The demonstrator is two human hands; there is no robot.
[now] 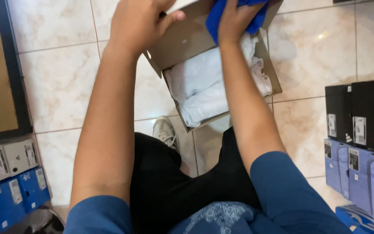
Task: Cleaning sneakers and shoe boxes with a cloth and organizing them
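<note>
Head view looks straight down on both hands, which are at the top of the picture, over an open cardboard box (265, 56). Left hand (137, 21) is closed on the raised flap (182, 37) of the box: the thumb lies on the inner face of the flap and the other fingers are curled behind it, out of sight. Right hand (234, 19) is closed around a blue cloth (215, 17), which it presses down at the far end of the box; its fingertips are buried in the folds, so I cannot tell how exactly they pinch.

So the cloth is under the right hand, and the left hand is just beside it, across the flap. The box lies ahead of the person, with its long axis going from the near left to the far right. White paper (204, 86) fills the near part of it, and the blue cloth sits beyond this paper.

Below the box is a tiled floor (61, 82), where a grey shoe (165, 130) shows near the knees. Stacked black and blue boxes (360, 138) stand on the right side, and more blue and white ones (9, 182) on the left.
</note>
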